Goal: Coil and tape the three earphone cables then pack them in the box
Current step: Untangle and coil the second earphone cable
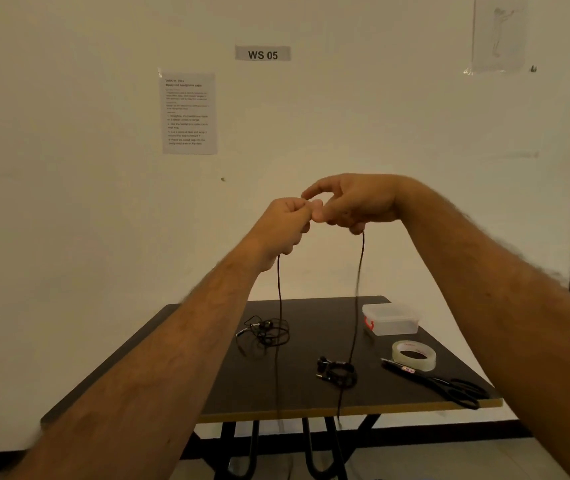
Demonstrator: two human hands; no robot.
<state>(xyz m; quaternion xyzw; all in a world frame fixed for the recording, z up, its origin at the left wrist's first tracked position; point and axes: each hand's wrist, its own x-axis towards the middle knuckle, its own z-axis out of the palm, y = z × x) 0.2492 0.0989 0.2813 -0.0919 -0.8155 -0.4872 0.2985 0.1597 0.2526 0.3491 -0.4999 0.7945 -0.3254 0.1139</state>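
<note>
Both bare forearms reach up from the bottom corners and meet high above the dark rectangular table (207, 393). On the left, the left hand (285, 225) has its fingers curled into a fist round a thin black earphone cable (279, 289), which drops from under the palm in one strand, passing in front of the table and down past its front edge. Touching that fist, the right hand (353, 202) grips the same cable with curled lower fingers, forefinger arched above; a second strand falls from it and also hangs past the table's front edge.

Taking the table as landmark: at its middle left lies a loose tangle of black earphone wire (264, 336), uncoiled. Nearer the front edge, around the middle, sits a small tightly coiled black earphone bundle (337, 372). At the far right corner stands a clear plastic box with a lid and red clasp (391, 320), shut. Just in front of it is a roll of clear adhesive tape (413, 355), lying flat, and near the front right corner lie black-handled scissors (439, 384), blades pointing towards the tape.

Above the table, on the cream wall, hang a printed instruction sheet (189, 114) and a grey label reading "WS 05" (263, 53).
</note>
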